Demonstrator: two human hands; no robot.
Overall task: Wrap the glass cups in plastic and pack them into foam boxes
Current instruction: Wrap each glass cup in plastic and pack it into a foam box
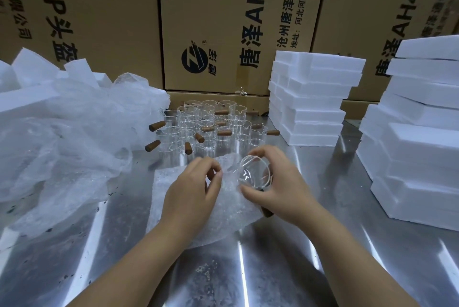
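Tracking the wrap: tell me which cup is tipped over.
The cup in the right hand, held tilted over the plastic sheet; the other cups all stand upright in the cluster behind.

Table (372, 257): sheet (173, 212) front centre, cup (253, 175) tilted on it, between left hand (196, 187) and right hand (280, 182). Cluster of cups (211, 123) behind sheet. Plastic heap (62, 133) left; foam pieces (29, 68) behind it. Foam stacks (310, 100) right. Cartons (211, 21) along back.
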